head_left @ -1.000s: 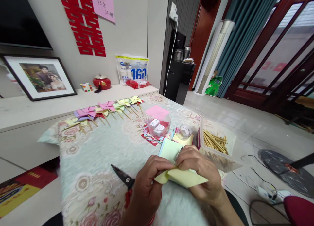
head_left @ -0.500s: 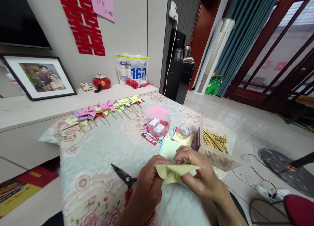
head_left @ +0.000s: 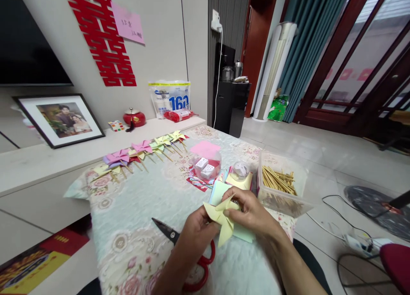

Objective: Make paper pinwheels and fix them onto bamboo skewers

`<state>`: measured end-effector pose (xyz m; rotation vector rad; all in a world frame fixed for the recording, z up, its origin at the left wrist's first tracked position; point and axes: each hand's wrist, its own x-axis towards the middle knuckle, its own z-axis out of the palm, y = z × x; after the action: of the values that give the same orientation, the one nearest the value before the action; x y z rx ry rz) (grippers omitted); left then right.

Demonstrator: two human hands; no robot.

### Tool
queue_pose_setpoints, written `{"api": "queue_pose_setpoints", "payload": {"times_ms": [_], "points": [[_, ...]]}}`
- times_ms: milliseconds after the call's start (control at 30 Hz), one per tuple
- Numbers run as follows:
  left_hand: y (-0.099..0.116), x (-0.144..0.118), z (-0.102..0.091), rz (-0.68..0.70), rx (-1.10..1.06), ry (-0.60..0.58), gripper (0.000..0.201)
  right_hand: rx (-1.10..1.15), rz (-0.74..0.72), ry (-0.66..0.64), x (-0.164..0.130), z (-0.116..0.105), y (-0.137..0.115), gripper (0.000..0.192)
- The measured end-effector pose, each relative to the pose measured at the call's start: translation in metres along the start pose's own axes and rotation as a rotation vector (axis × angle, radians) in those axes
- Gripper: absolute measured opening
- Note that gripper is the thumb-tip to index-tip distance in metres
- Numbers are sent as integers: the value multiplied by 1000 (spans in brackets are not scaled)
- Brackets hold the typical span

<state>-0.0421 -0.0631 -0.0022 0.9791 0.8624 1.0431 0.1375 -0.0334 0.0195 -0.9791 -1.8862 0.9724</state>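
Observation:
A pale yellow paper pinwheel (head_left: 225, 226) is held up between both hands, its pointed blades facing me. My left hand (head_left: 199, 227) pinches it from the left, partly behind the paper. With thumb and fingers, my right hand (head_left: 248, 209) grips its right side, the thumb lying near the centre. Beneath them is a stack of light green and blue paper (head_left: 218, 191), partly covered by the hands. Red-handled scissors (head_left: 173, 235) lie under my left wrist, dark blades pointing away to the left.
Several finished pinwheels on sticks (head_left: 142, 147) line the table's far left edge. A clear box of wooden sticks (head_left: 278, 179) stands right. Round clear containers (head_left: 207, 166) sit mid-table by pink paper (head_left: 205, 148). A framed photo (head_left: 64, 119) and red jar (head_left: 134, 118) are on the cabinet.
The pinwheel has been tilted so its blades now face me, where before it was seen edge-on. Both hands still hold it. More of the scissors shows, and the view has shifted slightly.

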Motion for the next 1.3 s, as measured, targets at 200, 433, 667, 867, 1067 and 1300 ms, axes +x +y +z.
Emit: {"api": "queue_pose_setpoints", "payload": {"times_ms": [200,433,667,867,1067,1300], "points": [[-8,4,1,-22,-44,0,37,109,12,21,0,0,13,23],[3,22,21,-25,-201,185,33,353,-68,205,-3,-13,17,44],[-7,27,37,-26,-345,204,32,98,-192,342,-2,-16,27,29],[-18,20,32,-78,-371,231,36,-132,-318,256,3,-8,23,26],[-15,19,32,-67,-386,221,31,-197,-346,283,5,0,23,28],[-12,17,37,-69,-388,250,32,-169,-358,268,6,2,24,29]]}}
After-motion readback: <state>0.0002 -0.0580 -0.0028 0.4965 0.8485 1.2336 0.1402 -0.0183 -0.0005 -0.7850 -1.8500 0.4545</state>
